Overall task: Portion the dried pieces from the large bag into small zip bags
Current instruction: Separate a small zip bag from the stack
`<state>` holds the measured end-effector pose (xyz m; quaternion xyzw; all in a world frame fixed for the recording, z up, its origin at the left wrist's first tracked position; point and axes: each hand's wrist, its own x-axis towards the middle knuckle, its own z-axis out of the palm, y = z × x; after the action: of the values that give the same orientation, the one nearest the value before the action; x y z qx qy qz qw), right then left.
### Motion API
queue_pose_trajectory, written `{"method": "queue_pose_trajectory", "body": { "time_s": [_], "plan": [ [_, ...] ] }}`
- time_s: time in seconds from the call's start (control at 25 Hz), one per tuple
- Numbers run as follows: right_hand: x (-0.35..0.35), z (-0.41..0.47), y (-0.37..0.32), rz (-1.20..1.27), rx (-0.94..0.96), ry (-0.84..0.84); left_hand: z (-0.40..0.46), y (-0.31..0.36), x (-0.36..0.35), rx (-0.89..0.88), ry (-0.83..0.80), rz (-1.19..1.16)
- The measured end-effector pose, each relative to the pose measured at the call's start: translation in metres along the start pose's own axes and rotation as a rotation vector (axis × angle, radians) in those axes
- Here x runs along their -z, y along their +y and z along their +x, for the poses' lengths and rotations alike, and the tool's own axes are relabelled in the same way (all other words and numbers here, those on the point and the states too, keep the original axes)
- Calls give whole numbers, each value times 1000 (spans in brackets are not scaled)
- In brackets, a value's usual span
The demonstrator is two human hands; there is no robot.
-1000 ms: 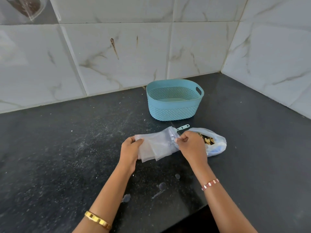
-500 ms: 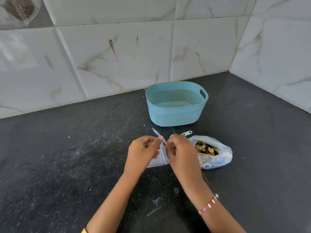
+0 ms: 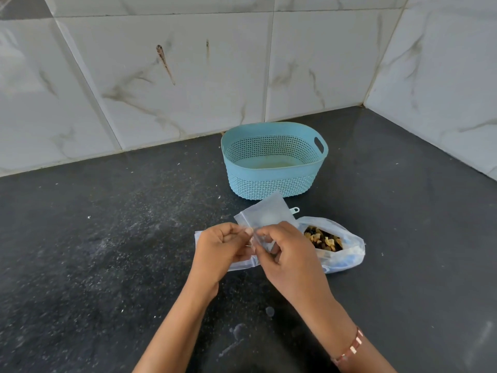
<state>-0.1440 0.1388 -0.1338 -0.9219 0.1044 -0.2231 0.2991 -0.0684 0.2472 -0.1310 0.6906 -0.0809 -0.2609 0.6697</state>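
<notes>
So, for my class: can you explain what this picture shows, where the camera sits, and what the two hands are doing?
There is no machine here: a person wears a camera on the head, looking down at their own hands. The left hand and right hand together pinch one small clear zip bag at its edge. More small bags lie flat beneath the hands on the dark counter. To the right lies the large bag, open, with dried pieces inside. Behind stands a blue basket, and a small scoop handle peeks out.

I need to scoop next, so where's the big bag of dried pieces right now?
In the head view the large bag lies open on the black counter, just right of the right hand and in front of the blue basket.
</notes>
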Motion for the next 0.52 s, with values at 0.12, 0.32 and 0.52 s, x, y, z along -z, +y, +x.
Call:
{"method": "queue_pose_trajectory", "body": {
  "time_s": [0.12,0.32,0.52],
  "plan": [
    [1,3,2,-16,-60,-54,3,0,-5,-6,36,24],
    [6,8,-2,70,-125,-140,2,2,-2,-5,17,27],
    [12,11,0,182,-112,-95,-1,12,0,-52,-54,-27]
  ]
}}
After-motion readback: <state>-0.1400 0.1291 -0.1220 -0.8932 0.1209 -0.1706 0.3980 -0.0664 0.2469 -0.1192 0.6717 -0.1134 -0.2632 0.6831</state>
